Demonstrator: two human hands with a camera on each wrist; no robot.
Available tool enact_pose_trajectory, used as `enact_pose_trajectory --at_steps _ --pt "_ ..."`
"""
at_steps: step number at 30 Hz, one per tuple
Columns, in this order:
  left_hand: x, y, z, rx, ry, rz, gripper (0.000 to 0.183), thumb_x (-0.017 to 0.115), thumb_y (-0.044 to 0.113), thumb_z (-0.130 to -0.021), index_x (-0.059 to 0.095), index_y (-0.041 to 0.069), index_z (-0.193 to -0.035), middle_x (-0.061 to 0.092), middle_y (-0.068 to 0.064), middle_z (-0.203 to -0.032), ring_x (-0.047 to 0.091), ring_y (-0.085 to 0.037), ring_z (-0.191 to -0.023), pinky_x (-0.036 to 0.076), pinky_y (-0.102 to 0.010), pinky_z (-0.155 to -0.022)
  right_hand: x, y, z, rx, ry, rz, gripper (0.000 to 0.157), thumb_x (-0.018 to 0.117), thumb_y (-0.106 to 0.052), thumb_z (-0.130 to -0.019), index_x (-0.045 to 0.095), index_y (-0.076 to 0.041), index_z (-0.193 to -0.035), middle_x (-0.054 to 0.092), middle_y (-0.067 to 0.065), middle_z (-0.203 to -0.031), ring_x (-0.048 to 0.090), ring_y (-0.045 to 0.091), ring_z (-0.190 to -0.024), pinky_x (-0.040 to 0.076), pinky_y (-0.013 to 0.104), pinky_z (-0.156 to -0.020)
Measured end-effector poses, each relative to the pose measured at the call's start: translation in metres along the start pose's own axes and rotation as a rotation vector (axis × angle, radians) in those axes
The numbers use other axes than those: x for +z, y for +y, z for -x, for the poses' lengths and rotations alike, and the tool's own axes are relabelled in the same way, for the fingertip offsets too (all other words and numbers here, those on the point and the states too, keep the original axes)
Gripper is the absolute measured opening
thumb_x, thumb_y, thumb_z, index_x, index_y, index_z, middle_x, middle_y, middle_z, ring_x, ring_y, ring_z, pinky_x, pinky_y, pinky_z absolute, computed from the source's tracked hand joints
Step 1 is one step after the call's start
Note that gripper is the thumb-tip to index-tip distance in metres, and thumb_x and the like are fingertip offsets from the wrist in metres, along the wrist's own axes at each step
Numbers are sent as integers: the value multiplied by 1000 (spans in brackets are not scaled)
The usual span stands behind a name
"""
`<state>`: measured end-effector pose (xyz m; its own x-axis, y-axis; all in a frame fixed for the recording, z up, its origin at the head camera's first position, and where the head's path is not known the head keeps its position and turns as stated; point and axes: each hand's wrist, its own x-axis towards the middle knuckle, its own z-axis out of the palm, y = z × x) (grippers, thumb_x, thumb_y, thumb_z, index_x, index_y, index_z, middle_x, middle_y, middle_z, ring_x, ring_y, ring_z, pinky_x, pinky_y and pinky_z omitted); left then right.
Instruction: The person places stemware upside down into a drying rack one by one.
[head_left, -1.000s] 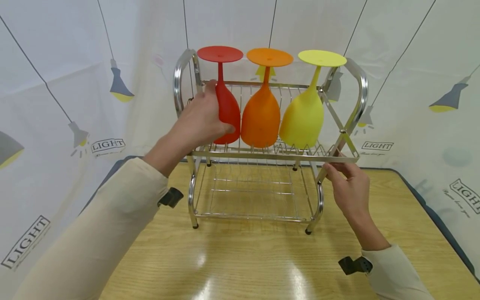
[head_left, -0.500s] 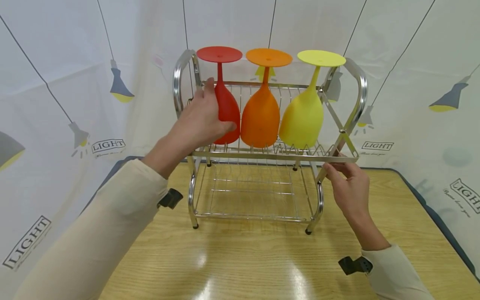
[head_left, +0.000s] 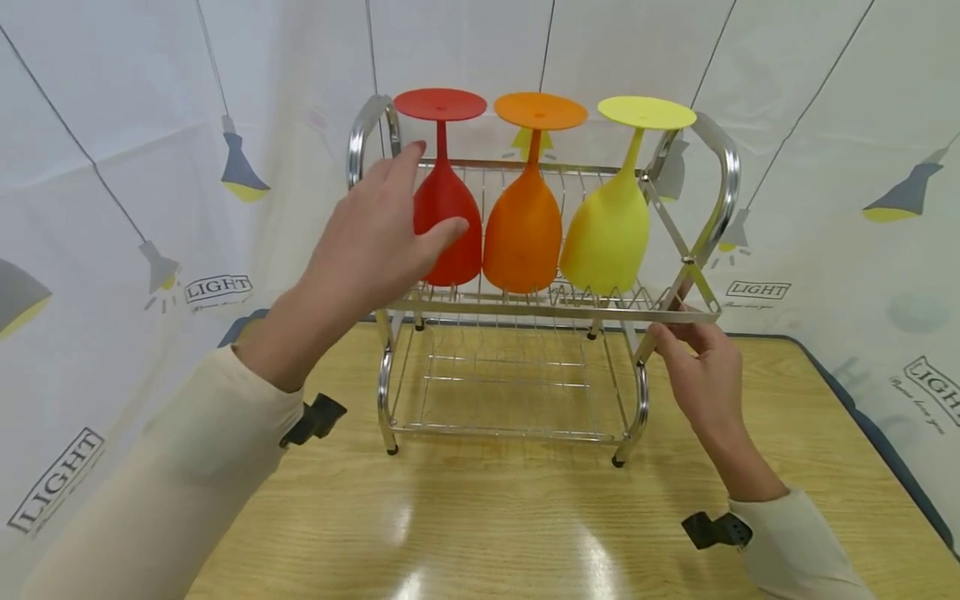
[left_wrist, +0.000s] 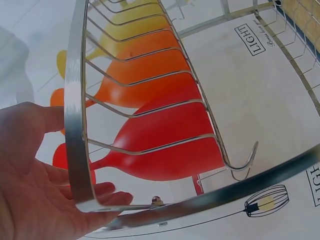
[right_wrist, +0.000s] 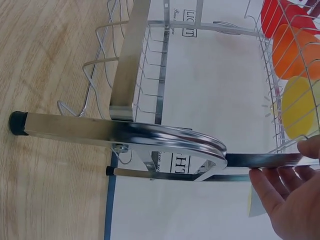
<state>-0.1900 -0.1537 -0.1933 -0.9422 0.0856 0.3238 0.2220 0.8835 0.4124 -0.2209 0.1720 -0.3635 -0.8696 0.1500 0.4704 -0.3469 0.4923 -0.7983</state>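
Three plastic goblets stand upside down in a row on the top tier of a chrome dish rack [head_left: 547, 312]: a red goblet [head_left: 459, 208], an orange goblet [head_left: 522, 233] and a yellow goblet [head_left: 611, 225]. The yellow one leans to the right. In front of the red goblet is my left hand [head_left: 375, 225], fingers and thumb spread and holding nothing. From the left wrist view, this hand [left_wrist: 45, 175] lies by the rack's upper front bar; contact is unclear. My right hand [head_left: 705, 375] pinches the rack's right side post just below the top tier, thumb opposite fingers [right_wrist: 267, 187].
The rack's lower wire tier [head_left: 506, 375] sits beneath the goblets. Black-tipped feet carry the rack on a wooden table [head_left: 487, 517]. Behind hangs a white sheet [head_left: 300, 67] printed with lamps. Curved chrome handles [head_left: 727, 179] rise at both ends.
My left hand has come off the red goblet, moving left and toward me, with its fingers spreading. The goblets and the right hand's hold on the rack look the same.
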Motion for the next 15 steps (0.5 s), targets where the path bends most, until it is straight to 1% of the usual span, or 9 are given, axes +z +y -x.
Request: enact_pose_trajectory --at_steps 3,5,7,9,11,13,15 --pt "2 0 7 69 71 -13 73 62 36 -94 29 8 -152 46 -14 -145 49 -30 -124 52 -48 -96 -2 -2 1 16 -18 24 33 64 -18 -95 64 -14 -128 68 6 -105 59 -10 -94 51 8 -73" --pt "4 0 13 132 134 -15 67 63 34 -93 36 8 -149 50 -14 -141 53 -30 -121 53 -48 -94 -3 -3 2 26 -27 48 35 64 -20 -95 63 -15 -129 68 7 -106 58 -12 -95 51 7 -74" --pt "6 0 19 211 210 -16 62 65 33 -93 44 6 -144 54 -14 -136 54 -29 -119 55 -46 -91 -4 -4 3 31 -30 52 35 63 -22 -95 63 -16 -129 68 4 -107 58 -12 -96 50 7 -76" --pt "9 0 26 304 292 -19 57 66 31 -92 50 5 -139 57 -14 -133 55 -29 -119 56 -45 -91 -6 -6 4 29 -12 58 34 64 -22 -95 64 -15 -128 68 -2 -105 59 -11 -94 50 6 -75" --pt "12 0 33 399 361 -19 54 68 30 -91 53 2 -135 59 -15 -130 55 -29 -119 55 -44 -91 -7 -9 5 13 20 43 32 64 -21 -94 65 -11 -125 67 -6 -103 60 -10 -92 50 5 -74" --pt "15 -1 38 483 414 -11 52 69 28 -90 55 0 -131 61 -16 -126 56 -30 -117 55 -43 -92 -8 -11 6 -10 61 27 30 64 -18 -94 66 -6 -122 66 -10 -105 60 -9 -90 49 4 -73" --pt "17 -2 43 553 446 -8 50 69 26 -90 55 -2 -129 63 -17 -123 58 -30 -114 55 -42 -92 -9 -14 7 -39 94 10 28 64 -15 -93 67 -3 -119 65 -11 -106 61 -8 -90 50 5 -72"
